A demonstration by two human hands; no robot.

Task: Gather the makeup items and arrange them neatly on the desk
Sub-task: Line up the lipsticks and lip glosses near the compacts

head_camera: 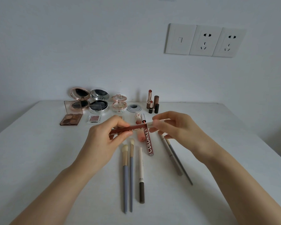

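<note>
Forearms: both come in from the bottom corners and meet over the middle of the desk (39, 151)
Blue-handled brushes (125, 176): two of them lying side by side closest to me, bristles pointing away
Brow pencil (141, 176): white-and-brown stick just right of the brushes, roughly parallel
Left hand (104, 140): thumb and fingers pinching the dark red body of the lip gloss tube (133, 127)
Right hand (177, 127): pinching the pale cap end of that same tube, so both hands are clamped on it
Tube position: held sideways, lifted off the desk, over the other stuff
Underneath: lettered red gloss (148, 142) and a pink tube (140, 137) flat on the desk
Right side: two slim pencils (173, 156) lying close together at an angle
Back row: three open compacts (99, 101), eyeshadow palette (71, 118) in front of them, lipsticks (150, 101) standing upright near the wall
Wall: sockets (204, 40) up on the right
</note>
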